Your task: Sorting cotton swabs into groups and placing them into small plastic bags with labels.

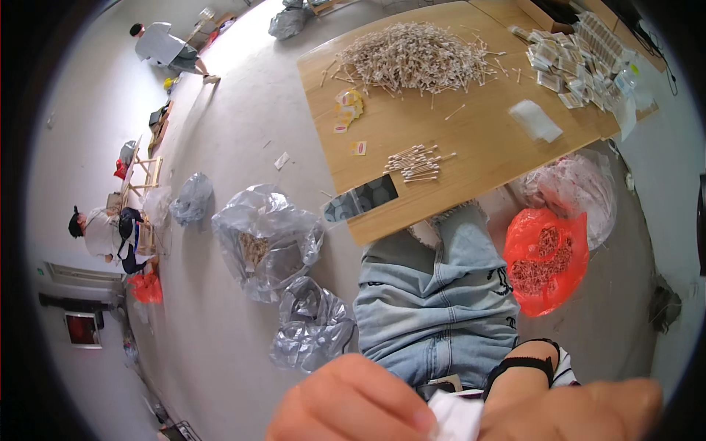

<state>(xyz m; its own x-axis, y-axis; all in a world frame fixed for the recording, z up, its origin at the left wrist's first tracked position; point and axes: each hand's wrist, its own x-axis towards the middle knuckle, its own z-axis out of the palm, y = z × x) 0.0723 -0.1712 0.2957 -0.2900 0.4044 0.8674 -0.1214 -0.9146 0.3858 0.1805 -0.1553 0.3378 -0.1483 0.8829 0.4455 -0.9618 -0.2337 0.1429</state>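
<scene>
1. The left hand (pixel 353 400) was almost closed, its thumb and fingers pinching a white piece (pixel 456 415), paper or plastic; blur hid which.
2. The right hand (pixel 581 413) was curled just to the right of that piece; whether its fingers gripped the piece too, I could not tell.
3. So the white piece sat between the two hands, above the near edge of the lap and apart from the tabletop (pixel 434 132).
4. Well ahead of the left hand, a small group of cotton swabs (pixel 415 163) lay on the tabletop, with a large swab heap (pixel 412 55) farther off.
5. Ahead of the right hand, a red bag (pixel 546 261) stood beside the lap.
6. The step in hand seemed to be working the white piece with the fingers; the next move probably called for a steady left pinch and careful right fingers.
</scene>
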